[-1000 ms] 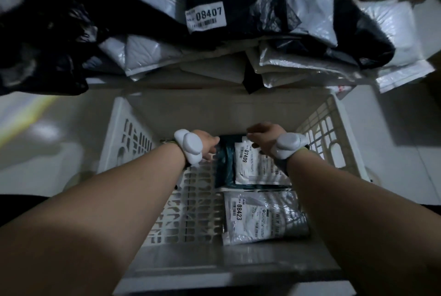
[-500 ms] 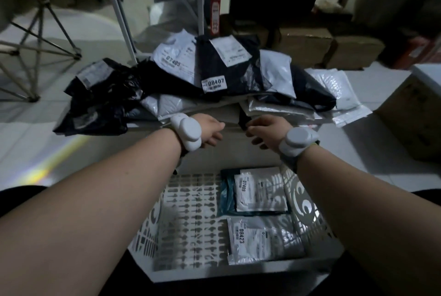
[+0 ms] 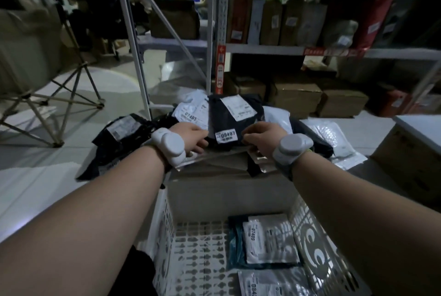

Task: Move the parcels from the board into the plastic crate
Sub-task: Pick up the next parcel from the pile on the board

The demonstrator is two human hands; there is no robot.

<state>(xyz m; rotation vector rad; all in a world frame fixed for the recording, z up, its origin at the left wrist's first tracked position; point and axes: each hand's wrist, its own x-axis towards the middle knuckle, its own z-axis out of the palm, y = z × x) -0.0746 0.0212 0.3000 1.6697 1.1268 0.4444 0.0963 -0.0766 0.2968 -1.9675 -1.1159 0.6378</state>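
Nearest, the white plastic crate (image 3: 164, 236) is holding two parcels along its right side: a grey parcel (image 3: 267, 282) whose label is showing "084", and beyond it a teal parcel (image 3: 235, 248) labelled "07409", the digits running lengthwise away from the viewer. Past the crate, on the board (image 3: 214, 167), the left hand (image 3: 189, 137) and right hand (image 3: 261, 137) are curling their fingers onto opposite edges of a black parcel (image 3: 223, 119) tagged "08407", its long axis pointing away. Behind it a white parcel (image 3: 191, 114) is reading "07405".
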